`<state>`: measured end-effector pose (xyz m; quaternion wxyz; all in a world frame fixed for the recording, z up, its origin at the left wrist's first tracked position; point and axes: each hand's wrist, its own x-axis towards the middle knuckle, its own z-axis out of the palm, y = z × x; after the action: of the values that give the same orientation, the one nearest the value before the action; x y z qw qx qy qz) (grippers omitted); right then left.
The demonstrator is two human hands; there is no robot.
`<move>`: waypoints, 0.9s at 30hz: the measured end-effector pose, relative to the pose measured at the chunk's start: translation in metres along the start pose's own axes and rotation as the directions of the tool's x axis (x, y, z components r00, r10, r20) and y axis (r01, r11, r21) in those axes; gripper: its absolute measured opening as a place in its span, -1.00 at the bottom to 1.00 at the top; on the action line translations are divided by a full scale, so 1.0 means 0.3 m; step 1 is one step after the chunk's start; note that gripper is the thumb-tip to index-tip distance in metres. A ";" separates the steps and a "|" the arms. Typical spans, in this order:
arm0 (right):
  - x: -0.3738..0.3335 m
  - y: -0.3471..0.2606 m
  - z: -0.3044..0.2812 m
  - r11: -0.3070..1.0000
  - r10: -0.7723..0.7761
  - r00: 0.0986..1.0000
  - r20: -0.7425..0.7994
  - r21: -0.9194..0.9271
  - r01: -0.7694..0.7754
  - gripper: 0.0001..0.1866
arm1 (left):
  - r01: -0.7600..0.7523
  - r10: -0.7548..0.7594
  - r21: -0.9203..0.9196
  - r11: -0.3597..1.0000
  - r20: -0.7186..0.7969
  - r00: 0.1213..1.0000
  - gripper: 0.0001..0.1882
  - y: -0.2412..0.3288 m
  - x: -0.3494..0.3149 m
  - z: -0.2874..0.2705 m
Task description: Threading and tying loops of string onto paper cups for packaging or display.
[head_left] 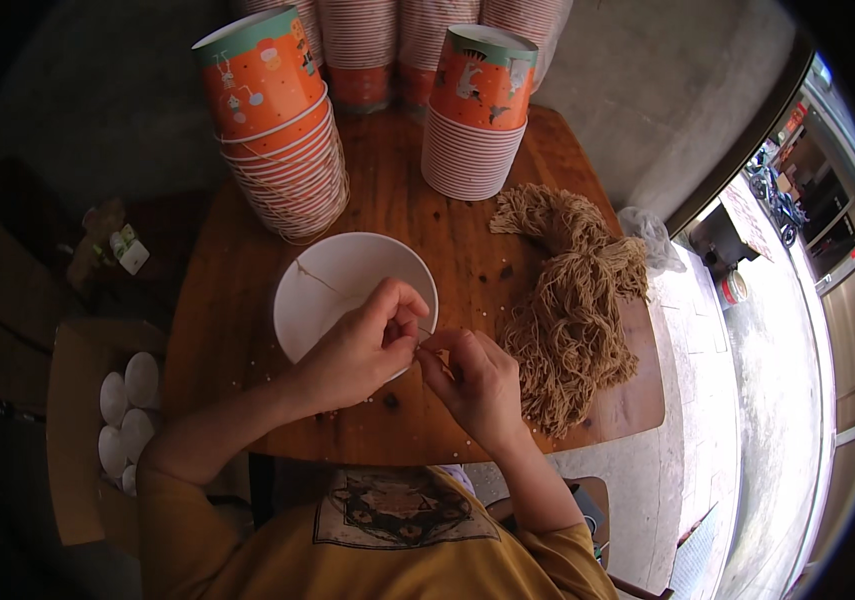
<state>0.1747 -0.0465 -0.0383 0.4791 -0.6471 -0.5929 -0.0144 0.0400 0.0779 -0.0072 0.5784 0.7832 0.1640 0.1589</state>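
Note:
A paper bucket (332,262) with a white inside stands on the wooden table in front of me, its open mouth facing up. A thin tan string (319,279) runs from its far left wall down into the inside. My left hand (367,335) reaches over the bucket's near side, fingers curled in a pinch at the right rim. My right hand (475,380) meets it there, thumb and forefinger pressed together. Between the fingertips shows a bit of string. A heap of loose tan strings (572,320) lies to the right of my hands.
On the wooden table (387,160), an orange-and-green bucket stack (272,90) wound with strings rises at back left; another bucket stack (477,110) stands at back right. Bagged stacks (357,50) are behind. A cardboard box (72,430) holds white cups on the left.

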 end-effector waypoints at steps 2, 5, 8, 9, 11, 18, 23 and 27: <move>0.003 -0.001 -0.006 0.998 -0.050 0.999 -0.013 -0.033 0.049 -0.82 | -0.050 0.050 0.115 0.992 -0.002 0.999 -0.76 0.009 -0.006 0.010; -0.010 0.003 -0.014 0.994 -0.067 0.998 0.019 -0.086 0.068 -0.82 | -0.286 0.340 0.409 0.866 -0.062 0.938 -0.77 -0.001 -0.008 0.020; -0.035 0.015 -0.007 0.997 -0.043 0.998 0.038 -0.068 0.045 -0.82 | -0.325 0.401 0.499 0.803 -0.050 0.915 -0.77 -0.009 -0.016 0.030; -0.038 0.012 -0.007 1.000 0.001 0.999 0.040 -0.010 0.000 -0.82 | -0.323 0.400 0.499 0.804 -0.053 0.915 -0.77 -0.011 -0.016 0.025; -0.038 0.015 -0.014 0.998 0.044 0.998 0.046 0.049 -0.046 -0.82 | -0.382 0.464 0.549 0.743 -0.012 0.886 -0.75 -0.022 -0.013 0.001; 0.053 0.032 -0.160 0.959 -0.187 0.945 0.269 -0.160 0.235 -0.79 | -0.233 0.220 0.557 0.797 0.091 0.971 -0.68 0.000 -0.121 -0.048; 0.160 -0.007 -0.110 0.942 -0.310 0.910 0.274 -0.040 0.332 -0.80 | -0.379 0.404 0.792 0.479 0.184 0.896 -0.80 -0.012 -0.187 -0.083; 0.188 -0.016 -0.016 0.950 -0.290 0.887 0.359 -0.006 0.313 -0.87 | -0.357 0.446 0.852 0.383 0.168 0.879 -0.84 -0.004 -0.204 -0.115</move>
<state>0.1904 -0.0079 0.0004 0.3356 -0.5541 -0.7617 0.0093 -0.0300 0.0809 -0.0023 0.0427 0.9721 0.0521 0.2246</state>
